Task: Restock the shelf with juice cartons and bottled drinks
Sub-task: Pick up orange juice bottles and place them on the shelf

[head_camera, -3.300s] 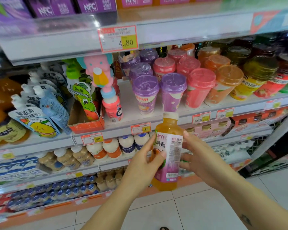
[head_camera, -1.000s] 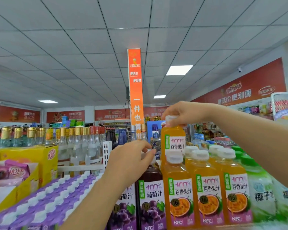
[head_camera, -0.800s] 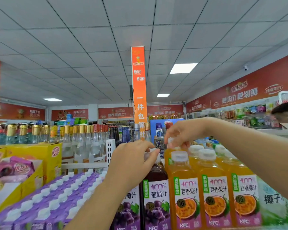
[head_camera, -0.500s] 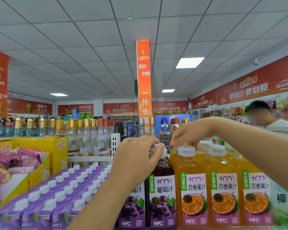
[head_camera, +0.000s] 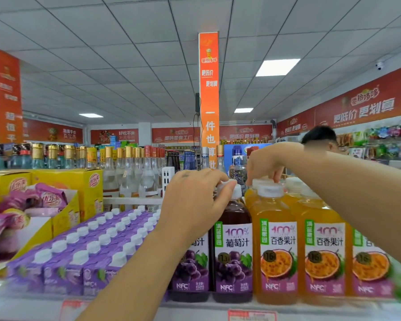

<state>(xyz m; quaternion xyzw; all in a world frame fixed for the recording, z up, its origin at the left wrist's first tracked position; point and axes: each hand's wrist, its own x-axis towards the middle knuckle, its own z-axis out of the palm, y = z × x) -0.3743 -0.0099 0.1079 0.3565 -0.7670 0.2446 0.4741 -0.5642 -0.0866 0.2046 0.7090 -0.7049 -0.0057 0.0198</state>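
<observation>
- Two hands are up at the top shelf. The left hand (head_camera: 195, 205) is curled over the white cap of a grape bottle (head_camera: 233, 239), with thumb and fingertips pinching the cap.
- The right hand (head_camera: 264, 163) is reached over the front row, its fingertips closed round the cap of an orange bottle (head_camera: 259, 182) in the second row. How firm that pinch is cannot be told.
- The orange bottle is seated upright behind the front orange bottles (head_camera: 278, 251) and just beside the grape bottle. Its base is hidden, so flat seating cannot be confirmed.
- Risk: if the bottle is released while perched on a neighbour's shoulder, it could be tipped into the front row.
- Risk: the front orange bottles are lined up close to the shelf edge (head_camera: 322, 309). One could be knocked off by the right forearm crossing above them when the arm is pulled back.
- Risk: the grape bottle is held by its cap only. It could be rocked sideways toward the purple cartons (head_camera: 90, 246) if pushed too hard.
- Low risk: the glass bottles (head_camera: 127, 177) behind are well apart from both hands.
</observation>
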